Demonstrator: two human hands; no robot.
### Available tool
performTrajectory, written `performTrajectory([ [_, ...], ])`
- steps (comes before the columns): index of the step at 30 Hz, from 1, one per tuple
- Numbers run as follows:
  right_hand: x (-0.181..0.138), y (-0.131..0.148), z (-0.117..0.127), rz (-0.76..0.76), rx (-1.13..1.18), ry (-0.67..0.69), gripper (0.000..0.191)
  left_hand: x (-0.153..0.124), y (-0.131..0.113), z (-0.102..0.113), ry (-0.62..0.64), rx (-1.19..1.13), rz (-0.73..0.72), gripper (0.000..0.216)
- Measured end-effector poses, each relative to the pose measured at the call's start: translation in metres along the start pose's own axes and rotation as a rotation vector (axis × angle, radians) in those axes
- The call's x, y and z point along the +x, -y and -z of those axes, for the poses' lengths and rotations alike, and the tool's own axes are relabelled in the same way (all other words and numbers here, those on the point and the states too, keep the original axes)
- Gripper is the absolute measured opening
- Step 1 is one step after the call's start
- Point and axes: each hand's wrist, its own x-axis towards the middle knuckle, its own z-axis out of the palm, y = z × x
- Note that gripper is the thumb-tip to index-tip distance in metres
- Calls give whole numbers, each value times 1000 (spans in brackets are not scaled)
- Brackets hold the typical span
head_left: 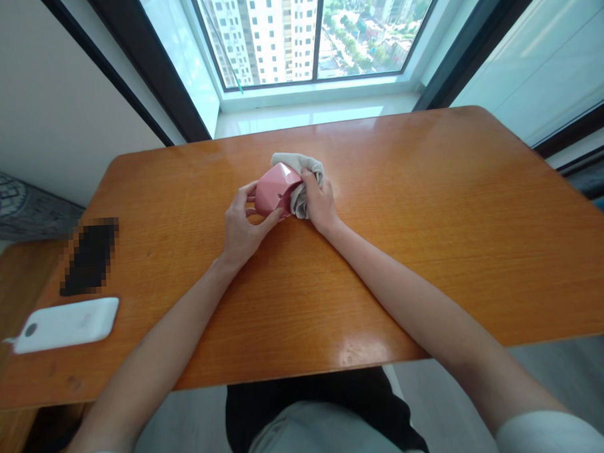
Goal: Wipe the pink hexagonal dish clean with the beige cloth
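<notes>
A shiny pink faceted object [275,187], hollow on the side facing right, is held just over the middle of the table. My left hand [246,222] grips it from the left, with the thumb at its lower edge and the fingers behind it. My right hand [319,196] is closed around a crumpled light grey cloth [299,203] and presses it against the pink object's open side. Part of the cloth drapes behind the object. What kind of object the pink piece is, I cannot tell.
The brown wooden table [433,247] has a rounded far edge close to the window sill [322,115]. On its left side lie a white power bank-like device [69,325] with a short cable and a dark pixelated rectangle [90,257]. A patterned grey cushion-like surface [21,202] stands beyond the left edge.
</notes>
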Motion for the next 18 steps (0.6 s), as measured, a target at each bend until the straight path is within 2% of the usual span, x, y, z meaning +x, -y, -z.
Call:
performTrajectory([
  [4, 3, -1, 3, -41, -6, -39, 39, 0, -1, 0, 3, -9, 12, 66],
  [9, 1, 3, 4, -39, -49, -20, 44, 0, -2, 1, 14, -16, 25, 66],
  [11, -2, 6, 3, 47, -69, 11, 48, 0, -2, 2, 13, -19, 22, 67],
  [14, -7, 12, 2, 290, -138, 90, 51, 0, 0, 2, 8, -27, 9, 66],
  [18, -15, 22, 7, 584, -356, 199, 53, 1, 4, 2, 16, -29, 3, 66],
])
